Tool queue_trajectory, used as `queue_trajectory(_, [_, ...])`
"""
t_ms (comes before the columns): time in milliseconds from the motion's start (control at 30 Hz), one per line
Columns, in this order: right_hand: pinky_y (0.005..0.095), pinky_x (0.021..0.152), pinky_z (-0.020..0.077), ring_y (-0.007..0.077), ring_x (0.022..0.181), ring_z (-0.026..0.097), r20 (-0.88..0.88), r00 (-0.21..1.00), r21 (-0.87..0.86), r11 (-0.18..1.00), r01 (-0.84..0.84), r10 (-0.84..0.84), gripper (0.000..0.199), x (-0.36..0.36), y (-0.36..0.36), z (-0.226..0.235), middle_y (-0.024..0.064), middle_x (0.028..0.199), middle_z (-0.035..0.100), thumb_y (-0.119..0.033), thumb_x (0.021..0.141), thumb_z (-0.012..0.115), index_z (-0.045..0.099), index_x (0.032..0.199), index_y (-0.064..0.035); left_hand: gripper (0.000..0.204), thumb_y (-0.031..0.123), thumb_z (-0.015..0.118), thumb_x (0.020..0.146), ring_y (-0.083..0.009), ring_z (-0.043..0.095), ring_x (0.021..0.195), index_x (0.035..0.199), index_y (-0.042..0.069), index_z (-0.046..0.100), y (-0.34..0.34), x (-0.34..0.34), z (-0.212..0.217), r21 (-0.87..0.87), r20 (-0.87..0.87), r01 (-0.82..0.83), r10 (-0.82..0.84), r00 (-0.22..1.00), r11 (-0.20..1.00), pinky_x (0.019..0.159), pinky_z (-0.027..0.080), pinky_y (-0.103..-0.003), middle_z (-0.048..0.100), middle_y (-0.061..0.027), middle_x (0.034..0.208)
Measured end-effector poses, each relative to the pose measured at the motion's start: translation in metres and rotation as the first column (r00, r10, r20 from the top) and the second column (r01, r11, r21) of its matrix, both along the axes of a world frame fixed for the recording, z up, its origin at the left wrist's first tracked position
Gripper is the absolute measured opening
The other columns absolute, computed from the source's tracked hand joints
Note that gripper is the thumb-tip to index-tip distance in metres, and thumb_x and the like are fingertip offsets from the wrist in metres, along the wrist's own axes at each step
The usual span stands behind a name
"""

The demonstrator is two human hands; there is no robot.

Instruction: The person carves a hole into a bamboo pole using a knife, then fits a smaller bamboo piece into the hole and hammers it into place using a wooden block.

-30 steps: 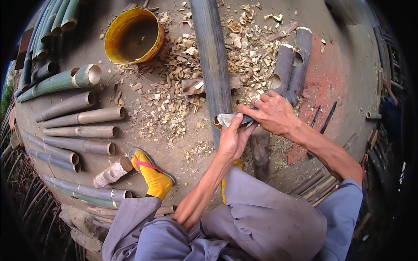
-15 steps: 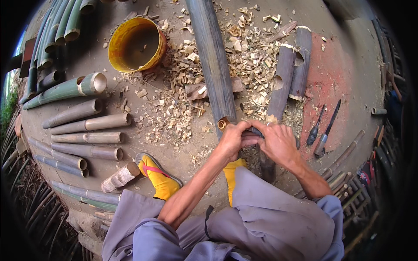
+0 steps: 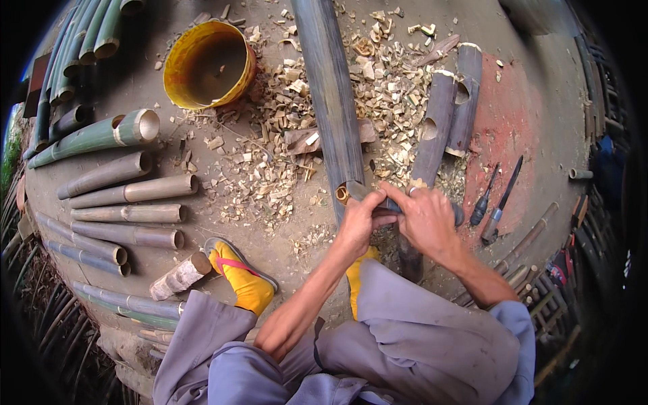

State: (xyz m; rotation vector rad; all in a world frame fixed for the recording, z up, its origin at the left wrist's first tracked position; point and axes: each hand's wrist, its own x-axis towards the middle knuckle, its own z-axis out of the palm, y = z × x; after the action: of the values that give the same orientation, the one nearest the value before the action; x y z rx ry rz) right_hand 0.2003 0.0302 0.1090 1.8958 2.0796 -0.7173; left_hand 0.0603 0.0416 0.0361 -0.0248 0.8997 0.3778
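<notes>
the largest thing is a bamboo pole (image 3: 327,88), running from the top edge down to just beyond the left hand, across a brown wood block (image 3: 368,130). its skin is grey-blue with brown lengthwise streaks, and its near end is a round mouth with a pale yellowish rim. to its right lie two notched bamboo tubes (image 3: 442,108), dull purplish grey with pale cut edges. a yellow bucket (image 3: 177,57) stands to the left.

the blade tool (image 3: 358,191) has a flat grey tip overlapping the pole's mouth in this view; whether they touch, i cannot tell. its dark rounded end shows past the right hand (image 3: 428,219), whose fingers are curled around it. the left hand (image 3: 358,219) pinches it nearer the tip. any markings are too small to read. smallest are the pale wood chips (image 3: 290,81).
</notes>
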Motion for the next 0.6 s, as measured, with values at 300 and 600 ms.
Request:
queue_trajectory(300, [0.0293, 0.065, 0.0413, 0.0156, 0.069, 0.059, 0.285, 0.66, 0.186, 0.635, -0.75, 0.696, 0.035, 0.0, 0.066, -0.006, 0.0018, 0.07, 0.064, -0.022, 0.078, 0.059, 0.066, 0.111, -0.012, 0.038, 0.025, 0.051, 0.097, -0.0206, 0.048, 0.121, 0.13, 0.007, 0.047, -0.015, 0.01, -0.002, -0.469, 0.345, -0.504, 0.675, 0.652, 0.726, 0.108, 0.037, -0.038, 0.051, -0.0073, 0.131])
queue_trajectory(600, [0.0396, 0.047, 0.0444, 0.0245, 0.057, 0.064, -0.24, 0.82, -0.283, 0.771, -0.571, 0.519, 0.029, 0.045, 0.065, -0.031, 0.0064, 0.061, 0.062, -0.021, 0.078, 0.059, 0.063, 0.107, -0.0198, 0.035, 0.023, 0.048, 0.097, -0.0281, 0.048, 0.121, 0.123, -0.001, 0.047, -0.02, 0.031, 0.018, -0.424, 0.008, -0.372, 0.414, 0.91, 0.826, 0.107, 0.038, -0.04, 0.049, -0.0202, 0.127])
